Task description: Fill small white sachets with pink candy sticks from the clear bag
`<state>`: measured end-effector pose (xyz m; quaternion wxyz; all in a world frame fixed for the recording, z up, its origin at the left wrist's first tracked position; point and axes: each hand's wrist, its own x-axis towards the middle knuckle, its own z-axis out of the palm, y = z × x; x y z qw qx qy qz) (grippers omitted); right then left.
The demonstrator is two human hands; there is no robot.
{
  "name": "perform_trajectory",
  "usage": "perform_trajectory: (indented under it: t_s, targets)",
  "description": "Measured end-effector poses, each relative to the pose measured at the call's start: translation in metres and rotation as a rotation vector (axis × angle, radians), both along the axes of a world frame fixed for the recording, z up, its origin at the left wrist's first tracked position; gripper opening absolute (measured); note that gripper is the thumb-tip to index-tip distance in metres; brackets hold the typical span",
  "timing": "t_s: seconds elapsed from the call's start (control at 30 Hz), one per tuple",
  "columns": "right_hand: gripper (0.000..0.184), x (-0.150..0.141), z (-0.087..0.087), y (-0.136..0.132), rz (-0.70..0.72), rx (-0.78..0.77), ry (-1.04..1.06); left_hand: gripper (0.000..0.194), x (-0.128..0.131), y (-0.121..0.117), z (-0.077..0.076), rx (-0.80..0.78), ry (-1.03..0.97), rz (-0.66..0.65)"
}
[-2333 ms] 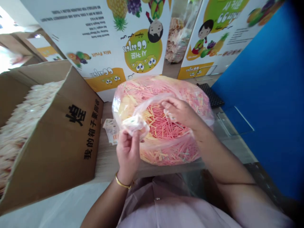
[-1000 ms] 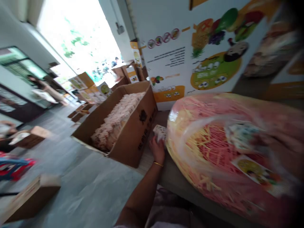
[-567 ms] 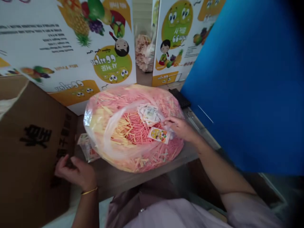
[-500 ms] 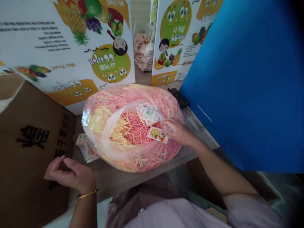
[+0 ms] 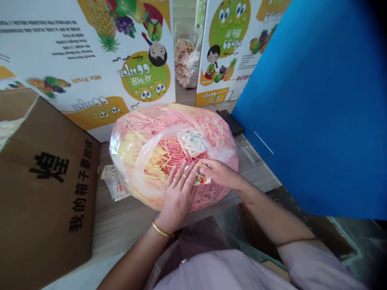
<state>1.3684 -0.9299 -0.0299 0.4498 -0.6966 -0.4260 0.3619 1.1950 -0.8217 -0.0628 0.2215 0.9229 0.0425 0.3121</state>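
Observation:
A large clear plastic bag (image 5: 145, 133) of thin pink and yellow sticks lies on the wooden table, its mouth gathered toward the middle. My left hand (image 5: 178, 197) rests flat on the near side of the bag, fingers apart, holding nothing. My right hand (image 5: 216, 173) pinches a small printed card (image 5: 202, 180) against the bag, and my left fingertips nearly touch it. Most of the card is hidden by my fingers. A few white sachets (image 5: 192, 141) sit on the bag just above my hands.
A brown cardboard box (image 5: 45, 189) stands at the left, and a pile of sachets (image 5: 115, 183) lies on the table (image 5: 102, 229) beside the bag. Printed cartons (image 5: 90, 68) stand behind, with a blue panel (image 5: 311, 100) at right, plus a black mat (image 5: 231, 123).
My left hand has moved from beside the box onto the bag, next to the card. My right hand has shifted toward me, and my fingers now cover most of the card.

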Motion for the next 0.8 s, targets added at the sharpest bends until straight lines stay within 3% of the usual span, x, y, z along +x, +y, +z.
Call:
perform_trajectory:
  t_s: [0.07, 0.13, 0.2, 0.27, 0.4, 0.53, 0.7, 0.8]
  targets:
    - [0.04, -0.001, -0.003, 0.007, -0.016, 0.081, 0.048, 0.039, 0.003, 0.009, 0.001, -0.368, 0.021, 0.022]
    - [0.041, 0.0, -0.006, 0.014, -0.077, 0.156, 0.034, 0.03, 0.004, 0.017, 0.002, -0.87, 0.034, 0.036]
    - [0.039, -0.001, -0.008, 0.02, -0.089, 0.175, 0.027, 0.034, 0.002, 0.021, 0.004, -1.322, 0.045, -0.004]
    - [0.037, -0.003, -0.008, 0.026, -0.033, 0.133, 0.03, 0.043, 0.0, 0.023, 0.005, -1.585, 0.083, -0.038]
    - [0.031, -0.009, -0.006, 0.034, -0.013, 0.096, -0.061, 0.05, -0.004, 0.028, 0.007, -1.745, 0.209, -0.005]
    - [0.027, -0.015, -0.006, 0.037, 0.023, 0.101, -0.09, 0.043, -0.004, 0.032, 0.005, -1.844, 0.147, 0.02]
    - [0.02, -0.012, -0.011, 0.035, 0.068, 0.135, -0.121, 0.039, -0.003, 0.031, 0.001, -1.804, -0.018, 0.119]
    - [0.014, 0.008, -0.013, 0.034, -0.066, 0.169, -0.392, 0.032, -0.011, 0.035, 0.002, -1.726, -0.197, 0.215]
